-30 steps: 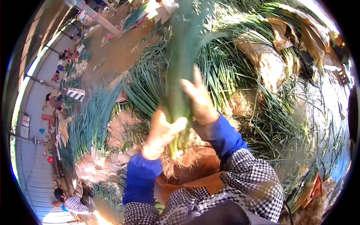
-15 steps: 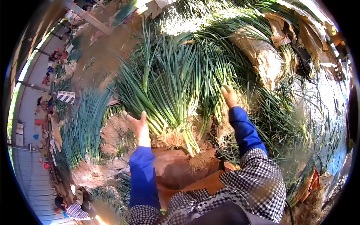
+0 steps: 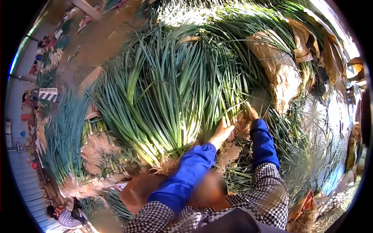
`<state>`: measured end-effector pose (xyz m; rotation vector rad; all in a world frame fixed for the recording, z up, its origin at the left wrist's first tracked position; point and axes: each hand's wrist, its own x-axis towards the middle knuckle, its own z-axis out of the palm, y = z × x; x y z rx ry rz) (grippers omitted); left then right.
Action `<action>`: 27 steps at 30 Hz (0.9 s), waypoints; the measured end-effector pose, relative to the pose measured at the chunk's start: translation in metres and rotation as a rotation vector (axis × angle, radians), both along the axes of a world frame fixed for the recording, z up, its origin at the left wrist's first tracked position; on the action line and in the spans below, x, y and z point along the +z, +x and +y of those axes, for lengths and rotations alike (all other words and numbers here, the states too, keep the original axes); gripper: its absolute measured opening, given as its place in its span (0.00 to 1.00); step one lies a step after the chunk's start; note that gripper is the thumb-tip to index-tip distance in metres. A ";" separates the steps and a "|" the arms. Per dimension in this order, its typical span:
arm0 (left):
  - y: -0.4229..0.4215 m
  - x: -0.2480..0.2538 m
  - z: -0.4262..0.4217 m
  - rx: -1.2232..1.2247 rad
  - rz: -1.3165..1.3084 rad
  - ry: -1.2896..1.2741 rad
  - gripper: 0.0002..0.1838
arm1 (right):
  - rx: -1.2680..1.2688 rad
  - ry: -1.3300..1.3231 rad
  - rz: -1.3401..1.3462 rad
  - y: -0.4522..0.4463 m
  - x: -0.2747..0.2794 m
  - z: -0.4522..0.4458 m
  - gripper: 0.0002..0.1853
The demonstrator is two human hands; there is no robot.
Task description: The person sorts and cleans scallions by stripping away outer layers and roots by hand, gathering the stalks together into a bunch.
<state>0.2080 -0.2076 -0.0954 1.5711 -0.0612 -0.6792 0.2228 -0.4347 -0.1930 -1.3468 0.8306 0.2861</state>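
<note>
Green onions [image 3: 233, 91] probably handling light, bendy, easily bruised; pale stems [image 3: 234, 108] likely offering firmest hold. Left hand [image 3: 221, 134], right hand [image 3: 252, 112] flanking them; cannot tell whether fingers are grasping.

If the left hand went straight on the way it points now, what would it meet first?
Most likely the green onion stalks just ahead of the left hand; depth is unclear, so it may already touch them.

My left grip [image 3: 222, 132] is at the lower stalks of some green onions [image 3: 232, 91], my right grip [image 3: 252, 111] near their roots [image 3: 241, 126]; a broad bunch [image 3: 155, 97] fans out leftward, crumpled paper [image 3: 280, 72] lies rightward.
</note>
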 end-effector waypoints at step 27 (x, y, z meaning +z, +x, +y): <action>0.036 0.128 0.060 -0.164 0.396 -0.273 0.50 | -0.081 0.752 -0.169 -0.033 0.115 0.068 0.23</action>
